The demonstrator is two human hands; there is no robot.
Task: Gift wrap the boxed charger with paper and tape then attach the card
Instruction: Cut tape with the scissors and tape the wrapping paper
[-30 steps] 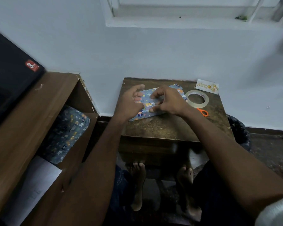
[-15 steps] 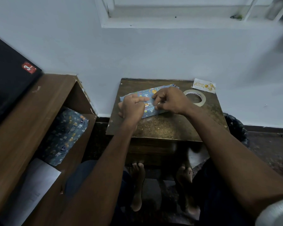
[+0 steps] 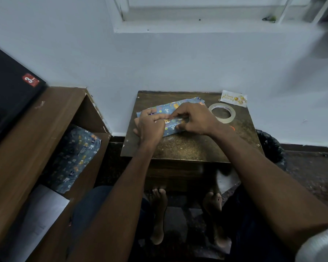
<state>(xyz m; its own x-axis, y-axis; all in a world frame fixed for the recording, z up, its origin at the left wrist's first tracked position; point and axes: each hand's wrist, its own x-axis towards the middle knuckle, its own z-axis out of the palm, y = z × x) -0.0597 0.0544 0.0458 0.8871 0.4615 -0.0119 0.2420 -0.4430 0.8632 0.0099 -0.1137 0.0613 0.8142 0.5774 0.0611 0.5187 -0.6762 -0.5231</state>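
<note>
Blue cartoon-printed wrapping paper covers the flat boxed charger [image 3: 170, 118], which lies on the small dark brown wooden counter [image 3: 187, 146], in its far left part and slightly askew to the wall behind. Both hands work on the parcel's top. The left hand [image 3: 150, 126] has its fingers curled on the paper at the parcel's left end, pressing a fold down. The right hand [image 3: 193, 119] reaches over the parcel's right half, thumb and forefinger pinched together on a thin edge along the middle — whether that edge is paper alone or a strip of tape cannot be told.

Just right of the parcel, a ring-shaped roll of clear tape [image 3: 222, 112] lies flat on the counter, partly behind the right wrist. Beyond the roll, at the counter's far right corner against the pale wall, sits a small white card with gold "Happy Birthday" lettering [image 3: 233, 98]. A bit of orange [image 3: 232, 128] shows near the right forearm, right of the parcel; too little is visible to name it.

Left of the parcel and off the counter stands a brown wooden shelf unit [image 3: 27, 140] — more of the same blue printed paper [image 3: 76, 157] lies in its open compartment.
</note>
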